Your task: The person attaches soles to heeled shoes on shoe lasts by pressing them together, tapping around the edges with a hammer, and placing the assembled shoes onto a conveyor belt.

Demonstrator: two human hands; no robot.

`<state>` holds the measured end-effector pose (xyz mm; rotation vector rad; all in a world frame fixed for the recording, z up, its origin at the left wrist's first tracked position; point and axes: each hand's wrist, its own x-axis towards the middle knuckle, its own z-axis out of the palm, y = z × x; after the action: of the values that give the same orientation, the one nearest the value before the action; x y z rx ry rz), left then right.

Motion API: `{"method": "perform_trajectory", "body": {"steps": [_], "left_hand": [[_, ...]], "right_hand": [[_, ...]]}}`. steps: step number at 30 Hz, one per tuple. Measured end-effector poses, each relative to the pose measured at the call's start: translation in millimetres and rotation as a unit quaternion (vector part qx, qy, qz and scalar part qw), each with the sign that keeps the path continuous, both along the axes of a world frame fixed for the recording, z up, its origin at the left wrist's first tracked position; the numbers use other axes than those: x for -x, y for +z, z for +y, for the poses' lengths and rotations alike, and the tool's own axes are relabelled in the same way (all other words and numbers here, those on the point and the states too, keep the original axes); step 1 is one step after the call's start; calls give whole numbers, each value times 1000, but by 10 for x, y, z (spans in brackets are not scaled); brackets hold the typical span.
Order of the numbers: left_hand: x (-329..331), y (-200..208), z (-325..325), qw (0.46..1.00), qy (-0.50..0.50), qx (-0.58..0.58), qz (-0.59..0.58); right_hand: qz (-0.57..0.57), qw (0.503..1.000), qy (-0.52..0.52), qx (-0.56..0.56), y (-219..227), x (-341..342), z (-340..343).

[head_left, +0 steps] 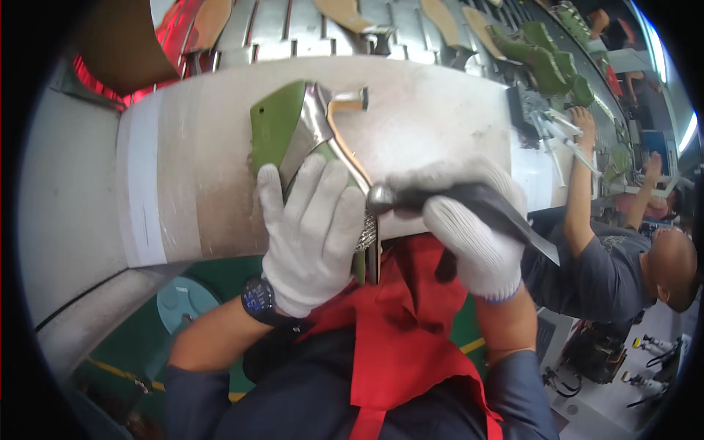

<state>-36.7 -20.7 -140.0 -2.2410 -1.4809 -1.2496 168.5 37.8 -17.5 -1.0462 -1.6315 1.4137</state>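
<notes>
head view | looks steeply down | close over workbench (440, 110) edge | rim probably fisheye-bent

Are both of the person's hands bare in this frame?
No: the left hand pressing the shoe and the right hand gripping the hammer both wear white knit gloves.

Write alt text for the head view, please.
A white-gloved left hand presses a silver high-heeled shoe on a green last against a white bench, while the gloved right hand holds a hammer at its edge.
</notes>
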Motion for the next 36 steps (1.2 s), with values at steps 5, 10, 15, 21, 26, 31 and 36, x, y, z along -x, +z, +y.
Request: {"method": "perform_trajectory", "body": {"steps": [5,10,15,21,26,31,36], "left_hand": [[250,293,-84,988,-2,3,-157],[673,521,145,699,-57,38,-712],[1030,540,259,742,-65,147,-651],[966,670,588,578,-189,282,-742],[617,598,471,762,-183,445,-433],[166,830,863,926,-240,290,-30],[-112,629,1367,949,-233,208,36]], "right_hand": [[-465,770,-59,-432,-297,-270,599],[-111,982,-74,-133,-235,-102,54],[352,855,-24,379,-432,299,151],[438,860,-59,254,-212,872,598],[4,972,-175,-155,-111,1524,1492],[-199,963,-30,-181,-445,1628,1945],[-254,932,23,-258,-253,1217,2028]]}}
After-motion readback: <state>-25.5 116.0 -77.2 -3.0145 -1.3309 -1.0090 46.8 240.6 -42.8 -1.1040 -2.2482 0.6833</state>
